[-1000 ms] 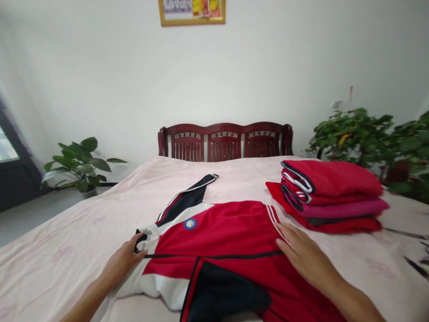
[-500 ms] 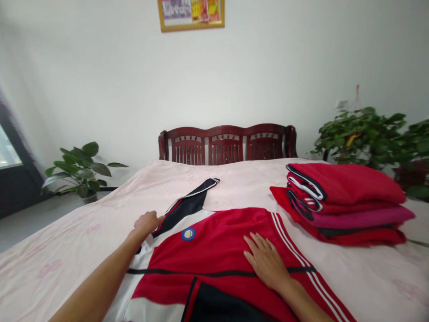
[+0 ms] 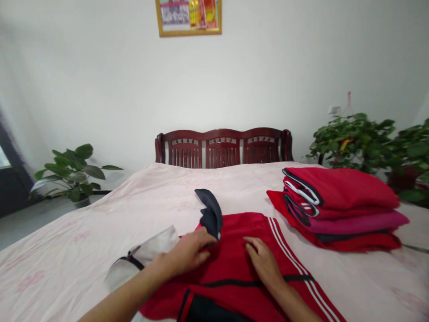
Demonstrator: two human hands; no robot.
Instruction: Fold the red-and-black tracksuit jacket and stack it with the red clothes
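A red jacket (image 3: 234, 259) with white and dark parts lies on the bed, white stripes down its right edge. My left hand (image 3: 191, 250) is closed on a dark strip (image 3: 212, 210) of it. That strip stands up, bent over the red cloth, and the white side part (image 3: 157, 243) is lifted and folding. My right hand (image 3: 264, 264) rests on the red cloth, fingers loosely bent and apart, holding nothing that I can see. Near the bottom, a dark panel (image 3: 214, 311) lies over the red. The round badge is out of sight.
A stack of folded clothes (image 3: 342, 210), red and magenta, sits on the bed at right. The bed wears a pale pink sheet (image 3: 67, 250). Beyond it stand a dark red wooden bench (image 3: 224, 147) and potted plants, one at left (image 3: 75, 170) and others at right (image 3: 358, 143).
My left hand has moved right, bringing the dark strip and white side inward over the red part. The badge has become hidden. My right hand stays on the cloth, fingers more bent.
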